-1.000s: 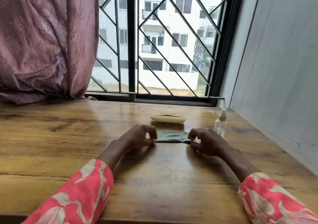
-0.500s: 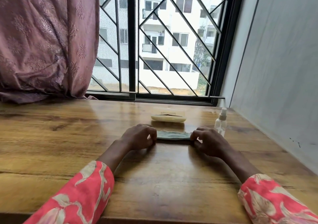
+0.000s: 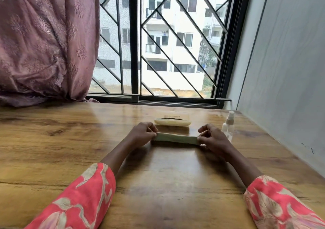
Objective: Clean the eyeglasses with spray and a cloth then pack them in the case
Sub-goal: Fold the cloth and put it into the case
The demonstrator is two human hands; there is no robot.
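Folded green cloth [image 3: 176, 138] pinched at its ends by left hand [image 3: 142, 134] and right hand [image 3: 213, 139], just above the desk [image 3: 70, 140]; case [image 3: 172, 122] and spray bottle [image 3: 228, 125] behind.

Two hands [image 3: 143, 134] [image 3: 213, 140] — one cloth [image 3: 176, 138], one case [image 3: 172, 122], one spray bottle [image 3: 228, 126].

the folded cloth [image 3: 176, 138] lay on the table [image 3: 52, 149]; behind the cloth sat the glasses case [image 3: 172, 122], to its right the spray bottle [image 3: 228, 127], with a hand at each end.
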